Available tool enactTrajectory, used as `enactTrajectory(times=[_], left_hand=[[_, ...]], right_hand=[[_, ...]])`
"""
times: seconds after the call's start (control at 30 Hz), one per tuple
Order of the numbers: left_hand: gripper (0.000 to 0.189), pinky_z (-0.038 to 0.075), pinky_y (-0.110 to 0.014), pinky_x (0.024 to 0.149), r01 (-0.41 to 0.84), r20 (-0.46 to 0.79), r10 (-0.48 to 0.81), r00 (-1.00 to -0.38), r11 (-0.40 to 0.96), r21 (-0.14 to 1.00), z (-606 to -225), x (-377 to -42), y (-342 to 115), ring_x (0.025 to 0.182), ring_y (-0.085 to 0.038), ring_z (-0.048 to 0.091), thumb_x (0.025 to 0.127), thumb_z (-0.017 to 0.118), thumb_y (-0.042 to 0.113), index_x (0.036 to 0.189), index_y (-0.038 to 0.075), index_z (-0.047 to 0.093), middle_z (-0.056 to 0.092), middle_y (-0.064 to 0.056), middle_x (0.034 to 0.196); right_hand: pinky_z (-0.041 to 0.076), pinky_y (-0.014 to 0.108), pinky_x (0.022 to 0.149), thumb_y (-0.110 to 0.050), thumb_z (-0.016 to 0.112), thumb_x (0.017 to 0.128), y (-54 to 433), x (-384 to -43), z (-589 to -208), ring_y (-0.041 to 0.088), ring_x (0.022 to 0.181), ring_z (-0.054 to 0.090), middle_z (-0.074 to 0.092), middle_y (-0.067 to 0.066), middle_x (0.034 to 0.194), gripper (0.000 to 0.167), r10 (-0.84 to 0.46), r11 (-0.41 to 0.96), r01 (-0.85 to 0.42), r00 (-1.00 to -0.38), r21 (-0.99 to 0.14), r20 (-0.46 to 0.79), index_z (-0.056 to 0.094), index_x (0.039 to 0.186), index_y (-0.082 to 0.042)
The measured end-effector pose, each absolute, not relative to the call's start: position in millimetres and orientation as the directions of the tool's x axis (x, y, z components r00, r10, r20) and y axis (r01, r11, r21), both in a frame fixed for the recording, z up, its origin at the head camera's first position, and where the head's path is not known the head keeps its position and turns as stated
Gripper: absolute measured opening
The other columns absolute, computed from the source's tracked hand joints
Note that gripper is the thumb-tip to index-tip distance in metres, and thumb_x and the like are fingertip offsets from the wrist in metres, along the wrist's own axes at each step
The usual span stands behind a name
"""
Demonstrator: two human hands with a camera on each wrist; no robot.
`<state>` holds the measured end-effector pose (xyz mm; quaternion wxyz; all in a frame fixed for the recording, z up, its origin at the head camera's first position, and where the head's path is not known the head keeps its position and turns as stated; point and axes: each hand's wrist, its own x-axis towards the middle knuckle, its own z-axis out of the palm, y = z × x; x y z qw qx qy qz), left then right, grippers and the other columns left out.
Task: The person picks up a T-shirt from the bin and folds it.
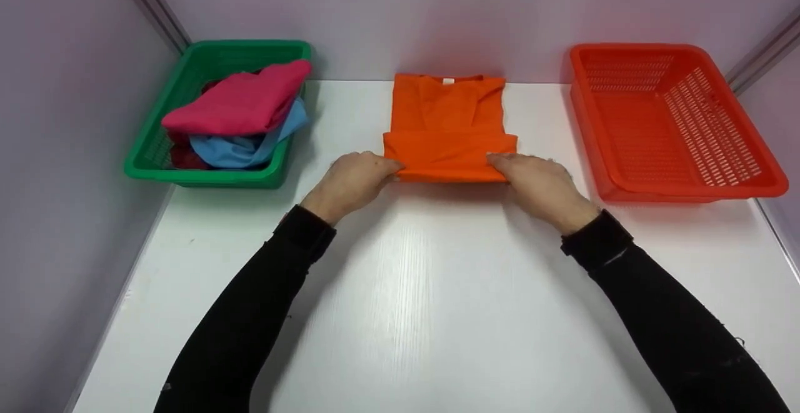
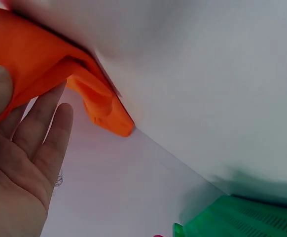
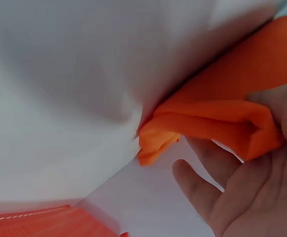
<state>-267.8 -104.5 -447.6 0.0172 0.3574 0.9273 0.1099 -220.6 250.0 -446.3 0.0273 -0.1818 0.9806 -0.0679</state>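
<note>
An orange shirt (image 1: pixel 462 107) lies partly folded at the back middle of the white table, a small pale tag at its neck edge. Its lower part is doubled over into a band nearer the person. At the left end of that band, the left hand (image 1: pixel 359 179) pinches the near edge between thumb and fingers. The right hand (image 1: pixel 540 185) grips the right end likewise. In the left wrist view, the cloth (image 2: pixel 30 54) passes between the thumb and the fingers. Bunched fabric (image 3: pixel 217 121) sits under the thumb in the right wrist view, its fold gaping a little.
A green basket (image 1: pixel 228 179) at the back left contains a pink cloth (image 1: pixel 240 104), a light blue cloth (image 1: pixel 231 150) and dark red fabric (image 1: pixel 187 158). At the back right stands a red basket (image 1: pixel 681 191) with nothing visible inside. Pale walls (image 1: pixel 356 19) border the table (image 1: pixel 400 313).
</note>
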Motion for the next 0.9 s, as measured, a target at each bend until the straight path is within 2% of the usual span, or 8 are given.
enactTrajectory(times=[0.17,0.33,0.4,0.5,0.6,0.67,0.77,0.9], left_hand=[[0.018,0.066,-0.042,0.085,0.549,0.091,0.573,-0.814,0.711,0.439,-443,-274,-111,0.089,-0.030,0.075,0.120,0.071,0.022,0.128,0.009,0.081,0.085,-0.012,0.105],[0.022,0.053,-0.037,0.087,0.426,0.126,0.484,-0.866,0.581,0.694,-443,-277,-115,0.098,-0.023,0.066,0.123,0.066,0.029,0.133,0.014,0.078,0.082,-0.008,0.114],[0.023,0.053,-0.038,0.093,0.410,0.146,0.477,-0.867,0.514,0.753,-442,-278,-115,0.103,-0.023,0.066,0.123,0.064,0.029,0.135,0.015,0.077,0.080,-0.006,0.117],[0.024,0.058,-0.038,0.101,0.407,0.180,0.481,-0.858,0.423,0.810,-438,-276,-116,0.110,-0.023,0.069,0.124,0.063,0.029,0.135,0.012,0.075,0.077,-0.006,0.118],[0.026,0.062,-0.036,0.098,0.407,0.210,0.481,-0.851,0.352,0.843,-433,-274,-116,0.109,-0.022,0.070,0.124,0.062,0.030,0.136,0.011,0.074,0.075,-0.007,0.118],[0.026,0.062,-0.034,0.093,0.396,0.217,0.473,-0.854,0.319,0.861,-430,-273,-115,0.105,-0.023,0.071,0.124,0.061,0.031,0.136,0.011,0.073,0.076,-0.007,0.117],[0.029,0.059,-0.033,0.084,0.387,0.221,0.454,-0.863,0.313,0.868,-429,-276,-112,0.098,-0.025,0.070,0.125,0.060,0.034,0.136,0.011,0.073,0.077,-0.008,0.115],[0.031,0.059,-0.030,0.088,0.335,0.170,0.401,-0.900,0.388,0.858,-433,-284,-106,0.099,-0.024,0.070,0.125,0.059,0.036,0.139,0.012,0.071,0.079,-0.008,0.120]], right_hand=[[0.068,0.069,0.100,-0.007,0.065,0.115,264,-227,-437,0.047,0.116,0.082,0.084,0.022,0.138,0.034,-0.232,0.915,-0.237,-0.971,-0.328,0.055,0.077,0.147,-0.008],[0.059,0.063,0.122,-0.003,0.066,0.115,270,-235,-436,0.043,0.128,0.078,0.084,0.021,0.137,0.025,-0.115,0.761,-0.204,-0.977,-0.616,0.181,0.079,0.136,-0.006],[0.056,0.052,0.127,0.000,0.065,0.115,271,-238,-436,0.038,0.133,0.076,0.085,0.020,0.134,0.022,-0.096,0.685,-0.227,-0.970,-0.693,0.224,0.079,0.133,-0.003],[0.055,0.028,0.119,-0.002,0.064,0.117,271,-239,-435,0.024,0.125,0.074,0.083,0.019,0.129,0.019,-0.095,0.623,-0.259,-0.962,-0.738,0.257,0.076,0.131,0.000],[0.049,0.012,0.102,-0.005,0.061,0.120,273,-238,-433,0.011,0.114,0.066,0.077,0.015,0.123,0.018,-0.121,0.576,-0.278,-0.959,-0.769,0.257,0.072,0.130,0.004],[0.048,0.015,0.096,-0.008,0.060,0.121,274,-237,-432,0.008,0.110,0.060,0.071,0.011,0.120,0.019,-0.141,0.542,-0.273,-0.962,-0.795,0.235,0.069,0.131,0.005],[0.049,0.017,0.093,-0.012,0.061,0.122,275,-237,-429,0.014,0.109,0.058,0.064,0.008,0.117,0.021,-0.156,0.520,-0.241,-0.970,-0.819,0.186,0.066,0.132,0.006],[0.057,0.017,0.098,-0.023,0.064,0.123,275,-243,-430,0.028,0.120,0.067,0.071,0.018,0.129,0.034,-0.118,0.569,-0.149,-0.988,-0.808,0.100,0.065,0.141,0.005]])
